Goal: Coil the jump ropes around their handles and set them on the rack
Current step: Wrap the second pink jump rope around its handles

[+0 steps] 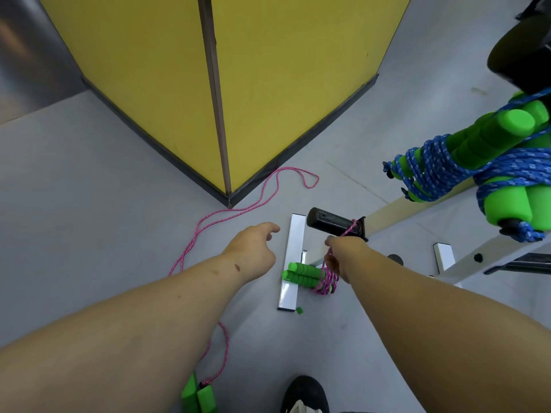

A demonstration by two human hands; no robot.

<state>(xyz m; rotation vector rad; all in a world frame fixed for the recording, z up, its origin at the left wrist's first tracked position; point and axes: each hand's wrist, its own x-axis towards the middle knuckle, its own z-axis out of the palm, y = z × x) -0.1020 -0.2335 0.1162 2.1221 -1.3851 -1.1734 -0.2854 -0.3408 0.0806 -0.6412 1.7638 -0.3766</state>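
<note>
Grey floor (89,204) is stretching out around a yellow pillar (185,84) with a dark base. On the right, a white rack (387,214) is carrying blue jump ropes (441,171) already coiled around green foam handles. The right hand (340,257) is reaching down beside the rack's black peg (331,223), its fingers pinching a pink rope (326,277) that is partly wound around two green handles (304,274) and also looping over the peg. The left hand (253,248) is hovering near the rack's white foot (293,257), its fingers relaxed and holding nothing. Another pink jump rope (238,204) is trailing loose across the floor to green handles (198,396) lying near a black shoe (307,391).
</note>
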